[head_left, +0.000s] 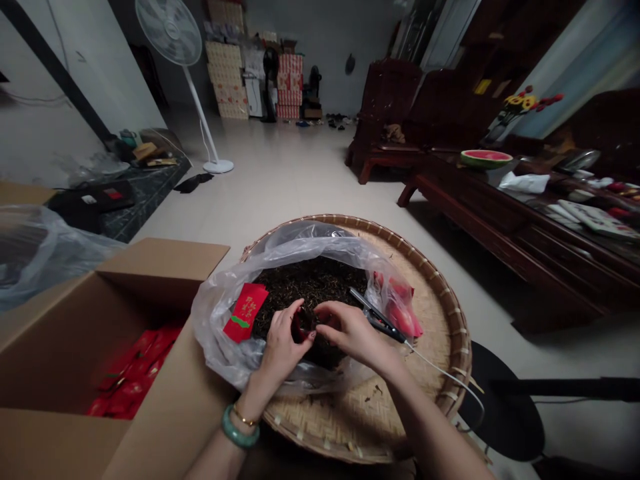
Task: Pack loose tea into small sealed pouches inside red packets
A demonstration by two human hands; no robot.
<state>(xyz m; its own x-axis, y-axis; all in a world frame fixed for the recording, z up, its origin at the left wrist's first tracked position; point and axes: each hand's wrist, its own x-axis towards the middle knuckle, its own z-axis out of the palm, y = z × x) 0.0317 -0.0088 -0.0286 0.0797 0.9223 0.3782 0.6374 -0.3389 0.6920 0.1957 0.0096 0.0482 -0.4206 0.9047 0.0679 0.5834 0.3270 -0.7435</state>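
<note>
**Small dark red packet (pixel 299 327) held between two bare hands above a mass of dark, thin dried leaves (pixel 305 277)**

Clock directions are taken from the packet, with twelve pointing away from the person. The left hand (pixel 285 337), with a green bangle (pixel 240 428) and a thin gold-coloured bracelet (pixel 246 419) at its wrist, has its fingers curved round the packet. The right hand (pixel 353 327) meets it from the three o'clock side, thumb and forefinger bent close to the packet; whether they pinch its edge or some leaf, I cannot tell.

The leaves lie in a wide-open clear plastic bag (pixel 213 347), set on a round woven bamboo tray (pixel 357 427). At nine o'clock, overlapping flat red packets with gold lettering and a green mark (pixel 245 312) rest at the bag's edge. At three o'clock lies a slim black-and-silver tool with a white cord (pixel 379 317); just past it, glossy red packets (pixel 403 307) show, partly behind the plastic.

Between eight and nine o'clock, an open brown cardboard box (pixel 167 257) contains more red packets (pixel 133 373). At two o'clock, well apart, a cut watermelon (pixel 486 159) sits on a low dark wooden worktop (pixel 467 193).
</note>
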